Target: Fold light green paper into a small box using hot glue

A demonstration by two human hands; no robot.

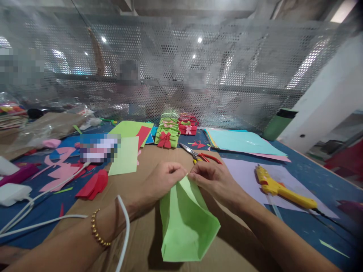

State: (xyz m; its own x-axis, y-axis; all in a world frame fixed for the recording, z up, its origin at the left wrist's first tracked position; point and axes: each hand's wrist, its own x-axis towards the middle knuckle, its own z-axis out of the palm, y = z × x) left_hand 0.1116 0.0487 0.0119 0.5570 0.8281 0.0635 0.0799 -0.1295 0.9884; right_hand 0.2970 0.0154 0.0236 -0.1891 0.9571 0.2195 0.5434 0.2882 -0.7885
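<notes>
A light green folded paper bag (184,223) is held above the brown cardboard (133,241), its wide open end toward me. My left hand (166,179) pinches its far edge, thumb and forefinger closed. Right beside it, my right hand (214,179) pinches the same edge, the fingertips of both hands nearly meeting. Just beyond the hands lie scissors with red handles (202,155). A white cable (124,226) passes over my left forearm, near a beaded bracelet.
A yellow glue gun (279,189) rests on lilac paper (241,175) at right. Finished small green paper bags with bows (167,132) stand behind. Coloured sheets (246,141) are stacked back right, near a green bottle (279,122). Red and pink scraps (93,185) and a white charger (14,194) lie left.
</notes>
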